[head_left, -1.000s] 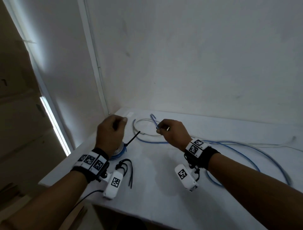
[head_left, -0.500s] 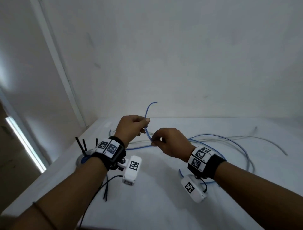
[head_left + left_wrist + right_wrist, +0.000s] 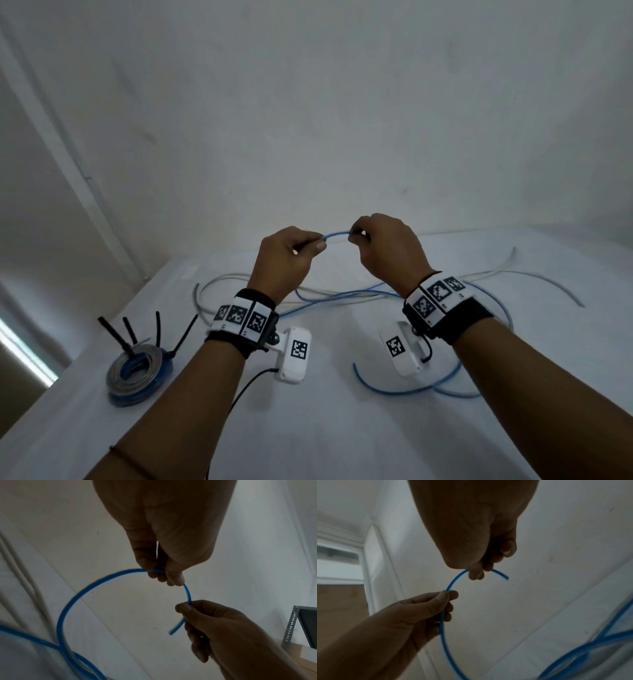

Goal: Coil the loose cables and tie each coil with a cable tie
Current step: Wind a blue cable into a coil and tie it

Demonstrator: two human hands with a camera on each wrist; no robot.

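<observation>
1. The blue cable (image 3: 337, 235) arcs between both raised hands: the left hand (image 3: 286, 255) pinches it and the right hand (image 3: 387, 246) pinches near its free end, with the rest trailing onto the table (image 3: 325, 428)
2. Tied coils (image 3: 137, 371) with black cable ties (image 3: 157, 330) sit far left; a grey cable (image 3: 534, 279) lies loose by the white wall (image 3: 342, 102)

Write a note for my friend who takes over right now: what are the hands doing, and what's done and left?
Left hand pinches the blue cable; right hand pinches it near its free end. A short arc of it spans between them, raised over the table. The rest of the blue cable trails loose on the table, with a white cable beside it.
Done: one coil lies at the table's left, with black ties sticking up from it.
Left: coil and tie the blue cable, then the white one.
</observation>
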